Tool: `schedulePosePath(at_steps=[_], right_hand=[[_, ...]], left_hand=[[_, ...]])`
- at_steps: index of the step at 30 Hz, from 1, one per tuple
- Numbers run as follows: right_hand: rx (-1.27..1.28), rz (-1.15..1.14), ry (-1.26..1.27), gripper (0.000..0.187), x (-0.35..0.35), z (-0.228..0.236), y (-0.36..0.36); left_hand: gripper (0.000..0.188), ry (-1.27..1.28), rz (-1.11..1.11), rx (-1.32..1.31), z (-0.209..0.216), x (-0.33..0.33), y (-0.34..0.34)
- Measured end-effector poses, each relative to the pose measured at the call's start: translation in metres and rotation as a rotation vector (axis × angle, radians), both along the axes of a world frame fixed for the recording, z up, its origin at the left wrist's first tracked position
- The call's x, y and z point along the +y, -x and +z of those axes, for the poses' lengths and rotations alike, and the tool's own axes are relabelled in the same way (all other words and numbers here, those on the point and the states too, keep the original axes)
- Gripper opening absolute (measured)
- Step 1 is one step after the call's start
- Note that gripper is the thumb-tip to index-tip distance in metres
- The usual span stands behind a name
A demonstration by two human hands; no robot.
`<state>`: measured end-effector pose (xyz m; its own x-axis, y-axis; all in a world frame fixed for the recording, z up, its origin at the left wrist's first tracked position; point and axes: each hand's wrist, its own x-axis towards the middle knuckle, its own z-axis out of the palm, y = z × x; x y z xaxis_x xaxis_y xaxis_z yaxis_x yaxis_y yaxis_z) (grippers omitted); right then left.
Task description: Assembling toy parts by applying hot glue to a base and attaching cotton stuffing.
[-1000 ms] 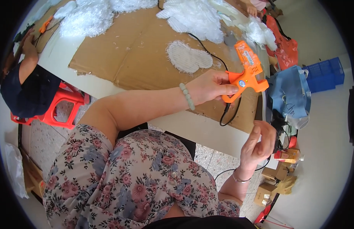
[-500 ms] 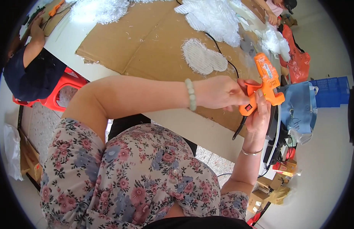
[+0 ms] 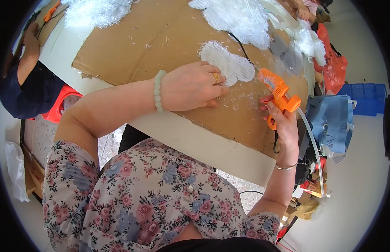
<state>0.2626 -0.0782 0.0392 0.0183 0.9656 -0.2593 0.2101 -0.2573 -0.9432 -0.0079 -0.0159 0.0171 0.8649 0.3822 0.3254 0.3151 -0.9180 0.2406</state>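
Note:
My right hand (image 3: 282,122) is closed around the handle of an orange hot glue gun (image 3: 279,93), over the right part of the cardboard. The gun's nozzle end points up and left, and a long whitish glue stick (image 3: 313,143) hangs out of its back. Palm down, my left hand (image 3: 195,86) reaches over the cardboard with its fingers loosely stretched and apart. Those fingers overlap the lower edge of a flat white ribbed, fringed piece (image 3: 230,63); whether they press on it I cannot tell.
A cardboard sheet (image 3: 132,50) covers much of the white table (image 3: 186,134). Fluffy white fringe piles (image 3: 96,12) lie at the far side. A black cord (image 3: 241,46) crosses the cardboard. Two other people sit beyond, far left and far right. A blue bag (image 3: 329,122) hangs at the right.
My left hand has left the glue gun and moved left and up to the white fringed piece. The gun has shifted slightly left and down, and its glue stick now shows trailing behind.

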Motion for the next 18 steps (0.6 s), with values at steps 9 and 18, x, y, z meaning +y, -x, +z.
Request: schedulePosePath(at_steps=[9,18], right_hand=[[-0.050,0.029,0.051,0.017,0.009,-0.005,-0.004],[-0.126,0.049,0.088,0.021,0.013,0.001,0.000]], left_hand=[[0.036,0.056,-0.001,-0.010,0.001,0.004,0.001],[0.035,0.091,0.019,-0.017,0.000,0.005,0.000]])
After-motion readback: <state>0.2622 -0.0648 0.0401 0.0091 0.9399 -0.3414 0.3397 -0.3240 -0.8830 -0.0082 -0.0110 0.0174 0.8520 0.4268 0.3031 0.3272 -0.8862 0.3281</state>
